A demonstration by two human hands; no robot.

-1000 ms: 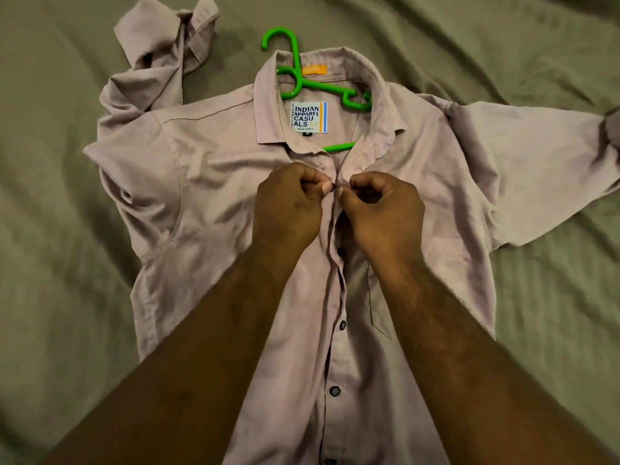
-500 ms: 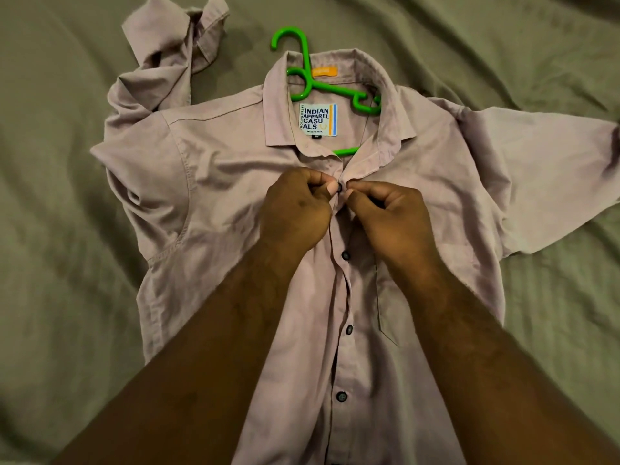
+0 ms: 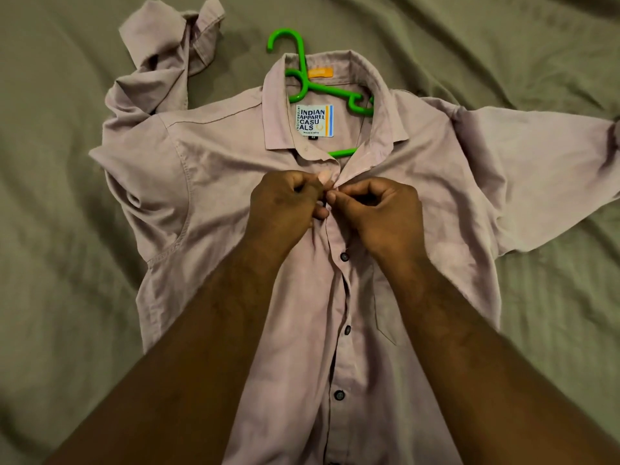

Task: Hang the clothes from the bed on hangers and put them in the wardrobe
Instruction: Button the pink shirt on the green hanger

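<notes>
- Left hand (image 3: 285, 203) and right hand (image 3: 379, 213) both pinch the shirt (image 3: 208, 182) placket, fingertips touching.
- Green hanger (image 3: 302, 78) lies beyond them, inside the collar, on the bed (image 3: 60, 229).

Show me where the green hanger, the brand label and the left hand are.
green hanger (image 3: 302, 62), head view, on its hook stem.
brand label (image 3: 314, 120), head view, on the middle of its printed face.
left hand (image 3: 285, 206), head view, on the back of the hand.

Shirt (image 3: 235, 182) flat on bed (image 3: 60, 263); hanger (image 3: 303, 85) inside collar.
</notes>
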